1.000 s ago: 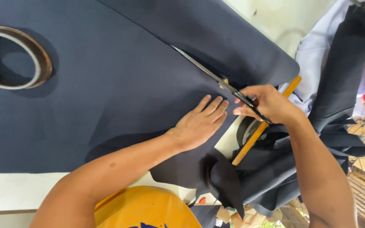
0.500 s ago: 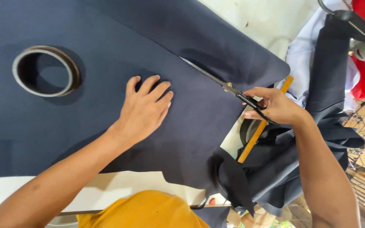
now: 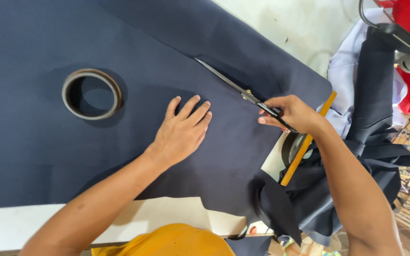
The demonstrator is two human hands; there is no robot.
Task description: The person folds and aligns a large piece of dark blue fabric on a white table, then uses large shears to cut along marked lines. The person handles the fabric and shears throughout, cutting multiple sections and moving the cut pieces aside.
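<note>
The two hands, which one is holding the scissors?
The right hand grips the scissors, blades in the dark navy fabric. The left hand lies flat on the fabric, fingers spread, holding nothing.

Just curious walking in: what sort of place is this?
Probably a tailoring workshop: long steel scissors slice dark navy cloth on a cutting table, with a yellow wooden ruler and heaped fabric alongside.

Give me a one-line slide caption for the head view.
Right hand cuts navy fabric with scissors; left hand lies flat beside a metal ring.
</note>
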